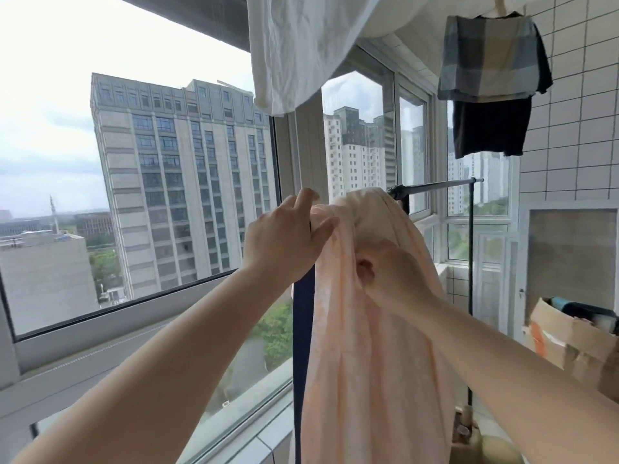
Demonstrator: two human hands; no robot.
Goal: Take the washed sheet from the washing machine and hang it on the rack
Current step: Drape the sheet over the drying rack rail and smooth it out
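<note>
- Two bare forearms reach up and forward from the bottom corners of the view toward a hanging cloth.
- The right hand (392, 276) is curled shut, bunching a fold of the pale peach sheet (365, 346) at its upper middle.
- The left hand (288, 236) sits just left of the sheet's top, fingers spread and loosely open, fingertips touching the cloth where it goes over the bar; it pinches nothing that I can see.
- The sheet is already draped over the near end of the rack (438, 187), a dark horizontal bar on thin uprights, and hangs down in one bunched column.
- Judged from this, the sheet is out of the washing machine and on the rack; spreading it along the bare far end of the bar seems to remain.
- Beyond, a white cloth (301, 45) and a plaid garment (489, 58) hang overhead.
- A cardboard box (566, 333) stands at the right edge; windows show tall buildings.
</note>
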